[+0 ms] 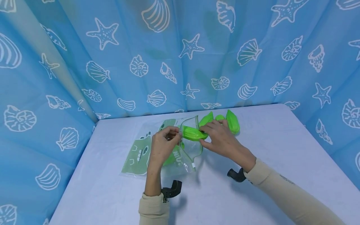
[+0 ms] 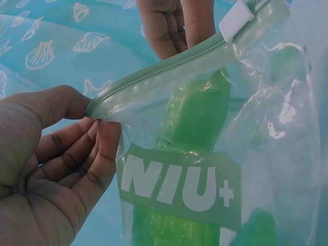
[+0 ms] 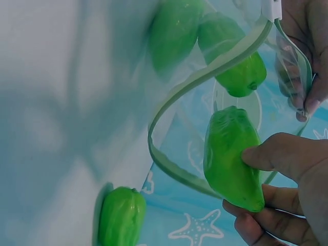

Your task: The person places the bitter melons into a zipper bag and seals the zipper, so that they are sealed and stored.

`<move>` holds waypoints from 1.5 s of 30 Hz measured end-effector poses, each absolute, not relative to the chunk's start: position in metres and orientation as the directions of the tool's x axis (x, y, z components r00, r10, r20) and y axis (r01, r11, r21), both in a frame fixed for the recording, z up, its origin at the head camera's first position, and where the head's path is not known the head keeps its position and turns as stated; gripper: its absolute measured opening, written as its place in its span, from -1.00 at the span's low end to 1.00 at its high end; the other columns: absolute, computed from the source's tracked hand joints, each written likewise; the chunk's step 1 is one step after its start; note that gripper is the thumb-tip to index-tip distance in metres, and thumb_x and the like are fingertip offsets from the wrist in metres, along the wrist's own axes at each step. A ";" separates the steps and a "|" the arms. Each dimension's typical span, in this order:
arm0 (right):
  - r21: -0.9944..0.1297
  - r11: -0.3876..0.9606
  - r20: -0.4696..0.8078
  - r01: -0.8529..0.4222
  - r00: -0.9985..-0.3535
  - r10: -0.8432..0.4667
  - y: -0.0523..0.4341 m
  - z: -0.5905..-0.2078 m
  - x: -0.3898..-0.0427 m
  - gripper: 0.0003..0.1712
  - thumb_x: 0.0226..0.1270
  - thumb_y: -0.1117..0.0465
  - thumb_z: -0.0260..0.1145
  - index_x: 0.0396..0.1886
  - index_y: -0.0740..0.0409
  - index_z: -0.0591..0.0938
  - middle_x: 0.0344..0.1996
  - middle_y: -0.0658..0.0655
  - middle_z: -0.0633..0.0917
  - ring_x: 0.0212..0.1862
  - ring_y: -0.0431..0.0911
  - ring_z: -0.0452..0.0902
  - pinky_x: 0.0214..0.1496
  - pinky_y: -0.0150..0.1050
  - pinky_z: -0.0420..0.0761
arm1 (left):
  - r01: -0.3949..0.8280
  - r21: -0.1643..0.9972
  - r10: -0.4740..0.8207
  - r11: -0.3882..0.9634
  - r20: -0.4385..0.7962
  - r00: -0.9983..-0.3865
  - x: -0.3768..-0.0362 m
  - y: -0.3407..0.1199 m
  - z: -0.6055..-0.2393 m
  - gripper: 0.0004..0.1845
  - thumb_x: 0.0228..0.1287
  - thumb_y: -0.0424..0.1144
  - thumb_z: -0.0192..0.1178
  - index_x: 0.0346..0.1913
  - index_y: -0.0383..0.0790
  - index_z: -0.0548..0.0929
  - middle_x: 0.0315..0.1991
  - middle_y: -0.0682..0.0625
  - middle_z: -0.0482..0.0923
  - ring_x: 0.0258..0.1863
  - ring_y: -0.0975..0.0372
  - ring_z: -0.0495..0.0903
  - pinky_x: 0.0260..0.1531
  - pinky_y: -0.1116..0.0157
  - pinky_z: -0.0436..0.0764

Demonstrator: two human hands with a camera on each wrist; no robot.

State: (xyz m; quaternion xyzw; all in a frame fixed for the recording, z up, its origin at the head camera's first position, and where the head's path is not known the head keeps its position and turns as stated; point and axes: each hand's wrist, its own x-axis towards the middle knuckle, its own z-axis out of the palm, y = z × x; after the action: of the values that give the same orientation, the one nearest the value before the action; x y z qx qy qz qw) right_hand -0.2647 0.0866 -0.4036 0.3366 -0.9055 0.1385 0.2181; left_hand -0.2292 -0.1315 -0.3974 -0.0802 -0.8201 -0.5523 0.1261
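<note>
A clear zip bag (image 1: 168,147) with green print lies on the table, its mouth lifted open. My left hand (image 1: 163,145) pinches the bag's green zip rim (image 2: 154,77) between thumb and fingers. My right hand (image 1: 222,139) grips a bright green pepper (image 1: 194,133) and holds it at the bag's opening (image 3: 205,92). In the right wrist view this pepper (image 3: 230,159) sits between thumb and fingers, just inside the curved rim. More green peppers (image 2: 197,118) show through the plastic inside the bag. The bag reads "NIU+" (image 2: 179,184).
Three loose green peppers (image 1: 225,120) lie on the pale table (image 1: 267,150) just behind my right hand; one pepper (image 3: 120,218) shows in the right wrist view. A blue curtain (image 1: 180,53) with shells and starfish closes off the back and both sides.
</note>
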 end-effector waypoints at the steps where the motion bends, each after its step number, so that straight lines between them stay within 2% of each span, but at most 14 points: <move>1: -0.101 0.736 0.486 -0.669 -0.679 -0.551 0.085 -0.403 -0.265 -0.61 0.02 0.02 0.39 -0.15 0.09 0.65 -0.26 0.00 0.65 -0.14 -0.05 0.45 -0.03 0.01 0.24 | 0.271 0.885 -0.007 0.379 0.295 -0.955 -0.229 -0.131 -0.397 -0.88 0.16 -0.14 0.24 -0.27 -0.07 0.64 -0.43 0.09 0.59 -0.48 0.28 0.59 -0.45 0.31 0.60; 11: -0.099 0.716 0.489 -0.691 -0.660 -0.570 0.071 -0.403 -0.270 -0.66 0.06 0.02 0.36 -0.18 0.06 0.66 -0.27 0.00 0.66 -0.18 -0.05 0.45 -0.06 0.03 0.25 | 0.268 0.887 -0.001 0.376 0.290 -0.957 -0.229 -0.132 -0.397 -0.87 0.16 -0.12 0.24 -0.27 -0.06 0.64 -0.44 0.08 0.59 -0.50 0.26 0.58 -0.46 0.29 0.60; 26: -0.126 0.734 0.479 -0.668 -0.689 -0.544 0.068 -0.406 -0.266 -0.64 0.12 -0.01 0.33 -0.14 0.06 0.64 -0.21 0.01 0.64 -0.10 -0.05 0.46 -0.04 0.05 0.25 | 0.288 0.884 0.004 0.368 0.309 -0.951 -0.227 -0.130 -0.399 -0.87 0.18 -0.16 0.24 -0.26 -0.10 0.65 -0.44 0.07 0.60 -0.53 0.26 0.58 -0.49 0.30 0.59; 35: -0.188 0.781 0.490 -0.596 -0.746 -0.451 0.105 -0.411 -0.267 -0.64 0.11 0.05 0.35 -0.10 0.10 0.63 -0.18 0.04 0.64 -0.05 -0.03 0.47 -0.03 0.04 0.24 | 0.258 0.892 -0.013 0.372 0.283 -0.959 -0.226 -0.131 -0.401 -0.89 0.17 -0.14 0.24 -0.28 -0.06 0.64 -0.44 0.09 0.59 -0.49 0.27 0.58 -0.44 0.31 0.59; 39: -0.225 0.825 0.456 -0.519 -0.804 -0.381 0.129 -0.415 -0.271 -0.61 0.12 0.04 0.34 -0.08 0.11 0.62 -0.17 0.06 0.63 -0.02 -0.02 0.45 -0.06 0.03 0.19 | 0.245 0.900 -0.011 0.360 0.266 -0.964 -0.224 -0.130 -0.403 -0.88 0.17 -0.14 0.24 -0.27 -0.08 0.65 -0.43 0.08 0.59 -0.48 0.26 0.58 -0.42 0.31 0.59; 45: -0.304 0.869 0.410 -0.390 -0.877 -0.249 0.155 -0.409 -0.287 -0.58 0.14 0.02 0.33 -0.07 0.18 0.60 -0.19 0.12 0.62 -0.11 0.02 0.43 -0.09 0.02 0.16 | 0.280 0.899 -0.003 0.338 0.299 -0.954 -0.227 -0.133 -0.400 -0.88 0.18 -0.16 0.23 -0.26 -0.10 0.65 -0.43 0.06 0.59 -0.50 0.24 0.57 -0.45 0.30 0.59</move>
State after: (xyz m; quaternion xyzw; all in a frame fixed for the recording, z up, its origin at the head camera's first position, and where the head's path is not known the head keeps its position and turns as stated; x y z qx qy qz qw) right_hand -0.2873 0.1548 -0.4093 0.1682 -0.9495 0.1924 0.1820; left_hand -0.2269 -0.1331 -0.3997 -0.0855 -0.8083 -0.5691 0.1244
